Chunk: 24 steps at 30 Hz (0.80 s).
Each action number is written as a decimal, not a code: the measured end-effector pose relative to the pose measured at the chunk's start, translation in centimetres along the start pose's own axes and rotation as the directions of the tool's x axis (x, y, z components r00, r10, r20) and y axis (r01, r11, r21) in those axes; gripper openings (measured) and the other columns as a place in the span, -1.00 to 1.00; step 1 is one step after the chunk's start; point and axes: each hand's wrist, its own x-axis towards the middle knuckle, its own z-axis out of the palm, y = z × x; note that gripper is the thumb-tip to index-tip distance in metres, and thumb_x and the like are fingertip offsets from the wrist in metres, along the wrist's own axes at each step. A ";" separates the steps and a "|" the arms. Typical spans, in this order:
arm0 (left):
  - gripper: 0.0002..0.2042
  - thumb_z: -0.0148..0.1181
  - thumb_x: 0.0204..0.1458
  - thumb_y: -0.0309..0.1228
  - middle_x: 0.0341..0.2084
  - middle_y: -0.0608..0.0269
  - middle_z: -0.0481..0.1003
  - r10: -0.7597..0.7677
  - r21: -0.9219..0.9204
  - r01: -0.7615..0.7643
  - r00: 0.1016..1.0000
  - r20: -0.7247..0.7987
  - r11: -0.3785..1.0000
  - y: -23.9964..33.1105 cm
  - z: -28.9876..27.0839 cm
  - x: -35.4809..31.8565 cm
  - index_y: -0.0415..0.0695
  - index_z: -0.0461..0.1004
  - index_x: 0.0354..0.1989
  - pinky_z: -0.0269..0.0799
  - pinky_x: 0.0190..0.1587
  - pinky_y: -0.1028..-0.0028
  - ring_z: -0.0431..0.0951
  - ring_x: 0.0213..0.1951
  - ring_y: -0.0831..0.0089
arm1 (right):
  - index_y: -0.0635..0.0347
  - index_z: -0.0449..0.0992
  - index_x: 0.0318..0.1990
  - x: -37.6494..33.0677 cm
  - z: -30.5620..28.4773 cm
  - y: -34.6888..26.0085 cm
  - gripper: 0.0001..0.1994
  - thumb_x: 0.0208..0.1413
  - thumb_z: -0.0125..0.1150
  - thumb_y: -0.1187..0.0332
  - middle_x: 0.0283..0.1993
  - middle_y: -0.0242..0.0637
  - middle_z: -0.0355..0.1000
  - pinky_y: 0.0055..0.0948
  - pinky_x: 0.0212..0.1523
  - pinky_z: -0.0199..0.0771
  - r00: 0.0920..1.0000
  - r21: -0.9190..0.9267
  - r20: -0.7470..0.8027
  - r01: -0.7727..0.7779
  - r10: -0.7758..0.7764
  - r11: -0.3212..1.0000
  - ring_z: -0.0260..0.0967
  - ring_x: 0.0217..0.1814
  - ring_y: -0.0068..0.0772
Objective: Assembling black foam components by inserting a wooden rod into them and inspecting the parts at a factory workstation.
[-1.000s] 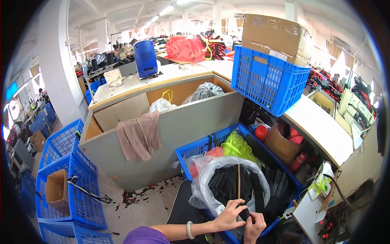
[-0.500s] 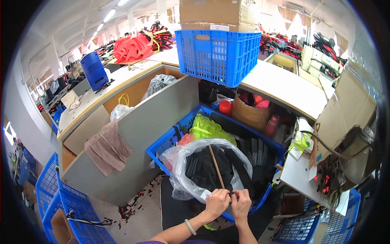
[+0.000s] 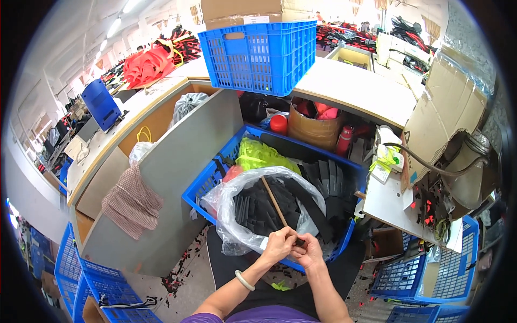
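My left hand (image 3: 280,244), with a pale bangle (image 3: 244,280) on its wrist, and my right hand (image 3: 308,252) meet at the near rim of a clear plastic bag (image 3: 229,229). Both are closed, pinching a small black piece (image 3: 299,243) between their fingertips; most of it is hidden. A thin wooden stick (image 3: 273,201) slants across the bag's mouth, its lower end reaching my left fingers; whether they grip it is unclear. Flat black pieces (image 3: 247,207) fill the bag. It sits in a blue crate (image 3: 193,200) with more black strips (image 3: 326,177) and a yellow-green bundle (image 3: 264,155).
A grey panel (image 3: 186,172) with a checked cloth (image 3: 132,204) stands left. Over the crate's far side, a blue basket (image 3: 258,59) rests on the white counter (image 3: 350,89). A small table (image 3: 390,215) with a dark cable borders the right. Scraps (image 3: 186,266) litter the floor.
The whole view has shifted, so the crate and counter appear higher and further left. My hands stay together at the bag's near rim, still pinching the black piece, with slightly changed finger positions.
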 end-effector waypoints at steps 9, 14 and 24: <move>-0.90 0.10 0.05 -0.54 -0.57 0.25 0.51 -0.083 -0.240 -0.018 0.910 -0.406 0.971 1.4 2.7 1.3 -0.34 0.46 -0.35 0.44 -0.43 0.59 0.50 -0.49 0.62 | 0.31 0.51 -0.24 -1.2 3.3 -1.5 -0.85 0.02 0.14 0.52 -0.37 -0.23 0.45 -0.52 -0.43 0.40 0.591 -0.857 0.317 0.513 -0.742 0.043 0.43 -0.45 -0.50; -0.91 0.14 0.01 -0.52 -0.51 0.28 0.48 -0.119 -0.471 -0.128 0.880 -0.460 0.873 0.8 4.1 1.7 -0.30 0.48 -0.37 0.35 -0.45 0.59 0.46 -0.49 0.58 | 0.32 0.50 -0.24 -0.8 3.9 -1.3 -0.84 0.00 0.07 0.60 -0.37 -0.17 0.46 -0.49 -0.40 0.42 0.382 -0.855 0.437 0.457 -0.814 -0.244 0.46 -0.40 -0.36; -0.92 0.12 -0.06 -0.52 -0.46 0.31 0.48 -0.459 -0.942 0.332 0.846 0.273 0.052 -1.1 2.1 1.8 -0.23 0.48 -0.39 0.18 -0.57 0.60 0.38 -0.51 0.56 | 0.20 0.30 -0.21 -1.5 4.1 -0.2 -0.71 -0.10 0.13 0.72 -0.44 -0.30 0.39 -0.59 -0.55 0.28 0.580 -0.615 -0.035 0.629 -0.814 0.475 0.30 -0.54 -0.58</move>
